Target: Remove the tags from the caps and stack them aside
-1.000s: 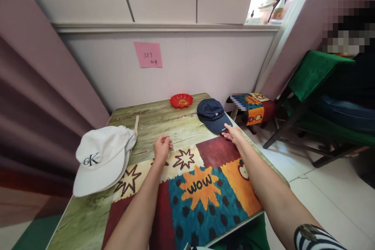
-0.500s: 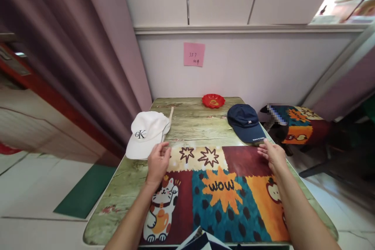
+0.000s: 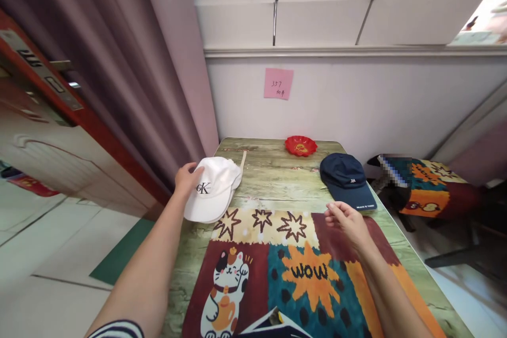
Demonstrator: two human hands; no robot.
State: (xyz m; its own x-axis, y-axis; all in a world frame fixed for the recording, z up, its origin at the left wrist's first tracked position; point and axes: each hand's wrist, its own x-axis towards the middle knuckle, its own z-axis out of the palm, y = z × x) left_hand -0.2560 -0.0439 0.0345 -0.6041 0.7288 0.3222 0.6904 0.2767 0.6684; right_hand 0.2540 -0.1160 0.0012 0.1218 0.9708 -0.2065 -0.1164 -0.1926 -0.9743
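Note:
A white baseball cap [image 3: 216, 185] with black "CK" letters lies on the left of the table, its brim toward me. My left hand [image 3: 187, 179] is at the cap's left side, with fingers apart and fingertips touching the crown. To the right lies a navy cap [image 3: 344, 177], its brim facing me with small white lettering. My right hand [image 3: 346, 222] hovers just in front of that brim over the patterned mat [image 3: 309, 269]. Its fingers are loosely bent and nothing shows in them.
A red scalloped dish [image 3: 301, 146] sits at the table's back edge. A pink note [image 3: 278, 83] sticks to the wall behind. A stool with a patterned cover [image 3: 430, 190] stands at the right, and a purple curtain [image 3: 170, 37] hangs at the left.
My left hand has gone from the front right of the white cap round to its left side. My right hand has moved slightly left, its fingers more bent. The view has shifted.

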